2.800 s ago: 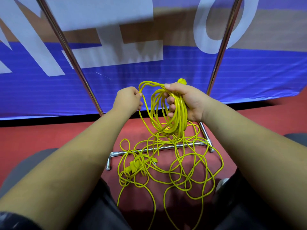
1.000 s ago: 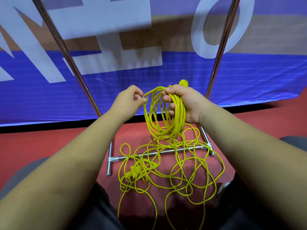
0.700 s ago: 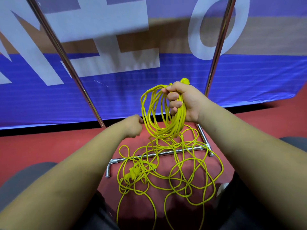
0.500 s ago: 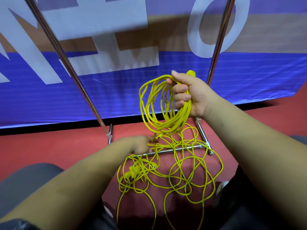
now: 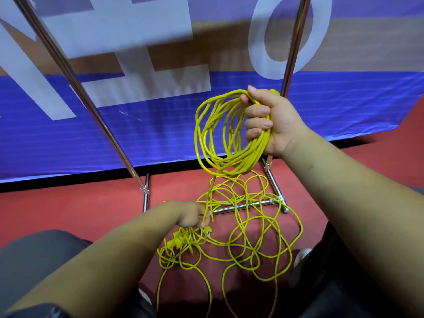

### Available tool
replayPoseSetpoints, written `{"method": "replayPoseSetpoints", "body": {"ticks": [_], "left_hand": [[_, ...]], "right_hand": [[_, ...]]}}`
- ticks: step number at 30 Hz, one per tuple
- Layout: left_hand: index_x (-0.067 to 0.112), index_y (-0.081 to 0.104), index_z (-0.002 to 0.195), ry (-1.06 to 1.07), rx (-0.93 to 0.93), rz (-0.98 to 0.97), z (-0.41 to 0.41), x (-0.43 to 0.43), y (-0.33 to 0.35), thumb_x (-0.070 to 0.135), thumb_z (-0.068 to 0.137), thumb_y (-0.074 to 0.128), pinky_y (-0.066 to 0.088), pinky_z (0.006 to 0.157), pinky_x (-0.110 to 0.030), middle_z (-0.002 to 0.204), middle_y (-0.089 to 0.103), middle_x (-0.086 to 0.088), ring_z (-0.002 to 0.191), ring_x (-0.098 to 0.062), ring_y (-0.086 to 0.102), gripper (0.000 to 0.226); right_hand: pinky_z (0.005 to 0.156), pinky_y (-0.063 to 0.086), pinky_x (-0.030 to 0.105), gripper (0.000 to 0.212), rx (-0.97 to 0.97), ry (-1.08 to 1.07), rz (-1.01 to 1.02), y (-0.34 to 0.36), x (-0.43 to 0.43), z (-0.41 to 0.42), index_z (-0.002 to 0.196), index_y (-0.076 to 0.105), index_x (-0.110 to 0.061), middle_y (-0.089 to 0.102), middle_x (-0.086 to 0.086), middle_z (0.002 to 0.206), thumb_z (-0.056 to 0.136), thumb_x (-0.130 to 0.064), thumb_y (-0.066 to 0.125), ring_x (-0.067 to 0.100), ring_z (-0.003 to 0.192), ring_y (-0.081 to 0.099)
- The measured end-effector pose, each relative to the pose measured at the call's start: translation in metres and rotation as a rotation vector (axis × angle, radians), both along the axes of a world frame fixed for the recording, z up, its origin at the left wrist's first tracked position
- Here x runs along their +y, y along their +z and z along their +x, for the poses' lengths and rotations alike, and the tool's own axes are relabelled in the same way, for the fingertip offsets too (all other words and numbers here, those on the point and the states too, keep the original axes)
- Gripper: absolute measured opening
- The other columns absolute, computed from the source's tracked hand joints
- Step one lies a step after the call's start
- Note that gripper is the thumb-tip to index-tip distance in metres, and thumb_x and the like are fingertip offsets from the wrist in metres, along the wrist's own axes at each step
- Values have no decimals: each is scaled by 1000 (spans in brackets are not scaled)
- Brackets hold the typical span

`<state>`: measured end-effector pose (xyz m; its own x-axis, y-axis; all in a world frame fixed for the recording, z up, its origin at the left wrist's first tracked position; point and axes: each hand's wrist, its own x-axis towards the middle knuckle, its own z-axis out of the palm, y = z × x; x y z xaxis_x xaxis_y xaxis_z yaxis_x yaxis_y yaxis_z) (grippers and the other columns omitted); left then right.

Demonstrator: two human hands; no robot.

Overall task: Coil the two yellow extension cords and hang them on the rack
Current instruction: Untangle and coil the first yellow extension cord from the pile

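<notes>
My right hand (image 5: 270,121) grips a coil of several loops of yellow extension cord (image 5: 213,134), held up in front of the blue banner. One strand drops from the coil to my left hand (image 5: 191,214), which pinches it low near the floor. The rest of the yellow cord (image 5: 247,239) lies in a loose tangle on the red floor, with a yellow plug (image 5: 176,241) at its left side. The chrome rack (image 5: 243,206) stands behind: its low crossbar runs through the tangle.
The rack's two chrome uprights rise at left (image 5: 75,83) and right (image 5: 296,40). A blue and white banner (image 5: 137,125) closes off the back. My dark trouser legs (image 5: 27,260) frame the floor on both sides, with a shoe tip (image 5: 302,255) at the right.
My left hand has dropped from beside the coil down to the floor tangle and taken a strand there. My right hand has lifted the coil slightly.
</notes>
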<state>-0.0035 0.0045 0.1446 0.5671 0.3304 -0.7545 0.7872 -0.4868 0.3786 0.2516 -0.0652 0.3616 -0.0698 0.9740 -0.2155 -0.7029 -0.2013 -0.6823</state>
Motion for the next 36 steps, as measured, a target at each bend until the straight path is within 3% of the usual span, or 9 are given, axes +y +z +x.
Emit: {"method": "replayPoseSetpoints", "body": {"ticks": [3, 7, 10, 15, 21, 25, 28, 31, 36], "left_hand": [[15, 59, 103, 89, -86, -3, -3, 10, 4, 14, 106, 55, 46, 70, -23, 97, 72, -6, 85, -17, 57, 5], [12, 58, 99, 464, -346, 139, 5, 33, 32, 18, 109, 50, 50, 59, -25, 78, 68, -3, 73, -27, 70, 14], [9, 60, 110, 838, -579, 165, 13, 49, 66, 14, 110, 43, 55, 49, -29, 79, 59, -10, 57, -23, 60, 18], [5, 62, 112, 1240, -833, 177, 16, 70, 115, 16, 107, 51, 51, 47, -26, 85, 67, -10, 55, -16, 48, 17], [-4, 60, 122, 1295, -1112, -192, 20, 72, 205, -10, 96, 43, 53, 55, -23, 89, 68, -11, 58, -10, 57, 31], [-11, 60, 113, 1318, -1308, -495, 18, 56, 246, -11, 100, 47, 63, 71, -29, 91, 71, -18, 77, -19, 74, 19], [-15, 59, 112, 1336, -1224, -495, 22, 42, 241, -12, 99, 52, 65, 72, -36, 103, 68, -20, 86, -24, 76, 15], [-6, 60, 104, 1289, -1095, -458, 27, 35, 229, -10, 101, 51, 66, 73, -39, 101, 63, -14, 88, -23, 74, 10], [17, 67, 119, 1021, -703, 146, 18, 43, 211, -6, 97, 54, 66, 74, -48, 99, 72, -13, 79, -27, 79, 34]], "right_hand": [[38, 35, 20, 27, -9, 3, -3, 1, -1, 2, 91, 66, -19, 36, -10, 47, 104, -42, 58, 4, 33, 33], [38, 33, 21, 26, -83, 4, -26, 2, -4, 4, 91, 67, -20, 36, -10, 48, 103, -41, 59, 4, 34, 32], [38, 32, 21, 26, -162, 15, -47, -2, -4, 4, 91, 66, -19, 35, -10, 49, 103, -40, 59, 4, 34, 30], [39, 30, 21, 24, -359, 94, -105, -9, -2, 2, 90, 63, -18, 31, -10, 51, 104, -38, 59, 5, 34, 27], [43, 34, 23, 18, -681, 145, -179, -25, 0, -13, 94, 65, -16, 35, -7, 56, 103, -33, 63, 9, 38, 28], [45, 40, 25, 16, -697, 54, -176, -38, 3, -26, 103, 62, -14, 42, -3, 57, 101, -29, 67, 12, 38, 35], [48, 39, 26, 17, -641, -15, -162, -43, 5, -35, 106, 62, -15, 44, -1, 58, 101, -29, 68, 15, 40, 37], [48, 39, 27, 15, -580, -43, -154, -41, 6, -43, 100, 62, -16, 44, -2, 57, 102, -30, 67, 15, 40, 39], [48, 41, 26, 24, -482, -140, -155, -40, 14, -48, 84, 60, -18, 46, -3, 58, 102, -32, 67, 15, 40, 40]]}}
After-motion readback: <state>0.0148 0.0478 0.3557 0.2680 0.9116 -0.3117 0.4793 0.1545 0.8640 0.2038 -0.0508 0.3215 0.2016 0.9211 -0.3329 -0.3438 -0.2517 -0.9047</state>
